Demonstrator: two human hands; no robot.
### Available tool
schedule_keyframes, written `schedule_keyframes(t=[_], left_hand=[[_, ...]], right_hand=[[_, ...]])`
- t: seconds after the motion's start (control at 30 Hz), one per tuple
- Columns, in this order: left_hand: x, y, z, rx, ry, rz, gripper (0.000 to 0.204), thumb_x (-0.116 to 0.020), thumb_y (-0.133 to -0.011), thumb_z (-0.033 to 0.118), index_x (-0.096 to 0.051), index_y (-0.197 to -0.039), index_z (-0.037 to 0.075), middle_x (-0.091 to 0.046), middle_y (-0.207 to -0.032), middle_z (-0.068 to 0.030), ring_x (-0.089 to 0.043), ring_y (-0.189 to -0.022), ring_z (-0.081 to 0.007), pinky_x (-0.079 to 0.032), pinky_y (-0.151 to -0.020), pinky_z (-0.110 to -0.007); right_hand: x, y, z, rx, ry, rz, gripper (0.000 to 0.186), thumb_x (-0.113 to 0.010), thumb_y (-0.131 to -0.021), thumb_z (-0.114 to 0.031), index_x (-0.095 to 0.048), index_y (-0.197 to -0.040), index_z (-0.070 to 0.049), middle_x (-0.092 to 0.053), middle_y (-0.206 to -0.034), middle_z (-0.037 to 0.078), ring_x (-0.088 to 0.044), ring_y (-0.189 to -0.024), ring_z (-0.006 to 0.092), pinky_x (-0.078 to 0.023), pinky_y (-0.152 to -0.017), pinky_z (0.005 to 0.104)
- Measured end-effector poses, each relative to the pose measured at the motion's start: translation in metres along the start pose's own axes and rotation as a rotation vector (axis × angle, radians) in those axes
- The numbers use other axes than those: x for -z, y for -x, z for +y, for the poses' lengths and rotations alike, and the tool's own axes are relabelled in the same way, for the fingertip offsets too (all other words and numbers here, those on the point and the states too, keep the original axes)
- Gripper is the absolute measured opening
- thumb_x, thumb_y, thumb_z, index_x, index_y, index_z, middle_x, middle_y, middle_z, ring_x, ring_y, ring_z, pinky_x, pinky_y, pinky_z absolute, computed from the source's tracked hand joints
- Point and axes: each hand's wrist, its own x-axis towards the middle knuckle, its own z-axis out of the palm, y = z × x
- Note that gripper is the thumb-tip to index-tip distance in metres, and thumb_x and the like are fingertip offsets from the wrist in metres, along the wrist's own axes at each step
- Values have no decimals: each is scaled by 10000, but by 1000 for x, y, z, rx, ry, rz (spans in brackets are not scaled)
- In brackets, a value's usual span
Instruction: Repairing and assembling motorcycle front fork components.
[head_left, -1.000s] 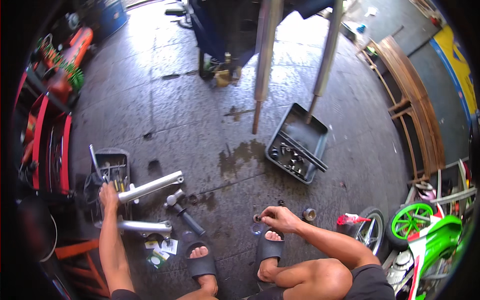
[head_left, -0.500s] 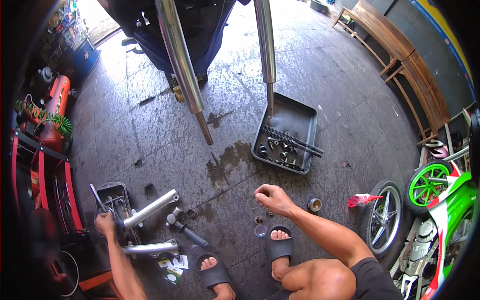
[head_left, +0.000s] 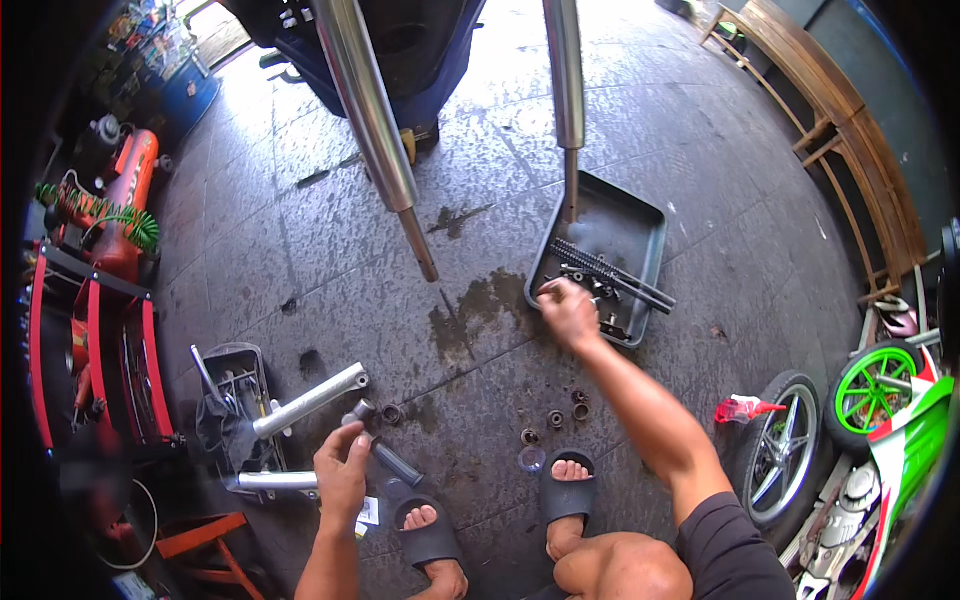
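My right hand reaches over the near left corner of a black tray; motion blurs its fingers, so any grip is unclear. In the tray lie two long coil springs and several small bolts and metal parts. My left hand hovers beside a mallet with a dark grip, thumb and fingers loosely apart, nothing visible in them. Two silver fork lower legs lie to its left, the nearer one partly behind the hand. Small rings and caps sit on the floor before my right foot.
Two bare fork tubes hang down from a dark motorcycle front. A tool bin with a dark cloth stands at left, by a red tool rack and an orange compressor. At right are a wheel, a red bottle and a wooden bench.
My right hand has moved forward from above the small floor parts to the tray. My left hand has left the tool bin and cloth and come right, beside the mallet. The view has shifted slightly.
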Motion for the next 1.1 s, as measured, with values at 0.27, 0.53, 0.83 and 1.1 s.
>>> schedule_keyframes(t=[0.27, 0.53, 0.83, 1.1], left_hand=[[14, 37, -41, 198, -30, 83, 284, -715, -969, 85, -719, -1222, -44, -741, -1090, -73, -661, -980, -124, -528, -891, -277], [4, 35, -36, 196, 88, 54, 245, -699, -1005, 125, -729, -1195, -27, -718, -1009, -34, -633, -890, -89, -518, -808, -259], [-90, 23, -3, 521, 988, -502, 702, -410, -1109, 605, -522, -1486, 23, -656, -1324, -165, -678, -1176, -274, -581, -985, -444], [-85, 41, -5, 525, 810, -515, 525, -464, -1121, 532, -634, -1192, 41, -680, -934, -50, -638, -748, -135, -545, -638, -311]], right_hand=[[5, -67, 44, 140, 583, -388, 529, -709, -876, -164, -649, -1400, -211, -574, -1352, 209, -651, -1226, 417, -543, -1046, 501], [19, -56, 49, 223, 413, -124, 366, -750, -843, -180, -641, -1165, -43, -704, -1113, 208, -678, -1096, 430, -545, -925, 513], [9, 132, -104, 267, -287, -895, 282, -762, -820, 1, -702, -1096, 1, -684, -896, 36, -682, -892, 142, -549, -790, 310], [22, 194, -130, 409, -189, -587, 282, -769, -816, -33, -725, -1094, -27, -677, -1003, 159, -712, -923, 358, -571, -814, 423]])
